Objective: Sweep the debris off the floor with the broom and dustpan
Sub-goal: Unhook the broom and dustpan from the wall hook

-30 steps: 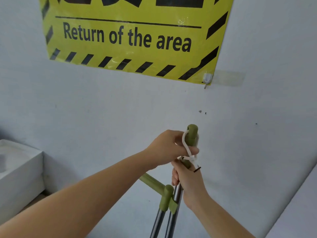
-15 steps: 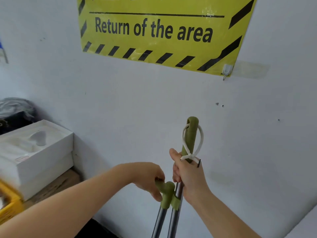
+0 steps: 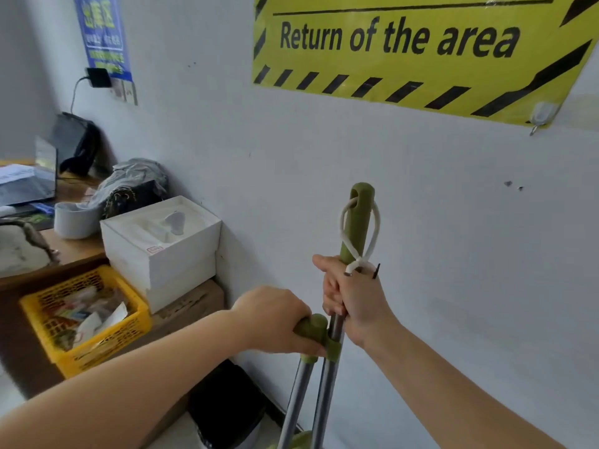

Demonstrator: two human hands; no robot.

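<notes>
The right hand (image 3: 355, 303) is wrapped tight round the broom (image 3: 359, 222), just under its green top; the fingers (image 3: 330, 288) curl all the way round the pole and the thumb points up. A white string (image 3: 376, 228) goes through a hole in the green top and hangs in a loop; its knot sits on the hand. The left hand (image 3: 275, 319) is closed over the green dustpan handle (image 3: 311, 326), just left of the broom and a bit lower; it grips the handle from above. A green clip (image 3: 334, 346) joins the two silver poles side by side; both poles stand nearly straight up and run down out of the picture (the brush and the pan cannot be seen well).

The wall (image 3: 453, 254) is just behind the broom. High on it is a yellow sign (image 3: 405, 76) that says "Return of the area"; a small hook (image 3: 542, 113) sits at its lower right corner. A black bin (image 3: 227, 403) stands on the floor, low and left of the poles. Farther left is a white box (image 3: 162, 247) against the wall, and a yellow basket (image 3: 39, 303) full of papers is near it. A grey cup (image 3: 73, 222) stands on a brown desk (image 3: 74, 251) behind them; a blue poster (image 3: 103, 34) hangs far left.
</notes>
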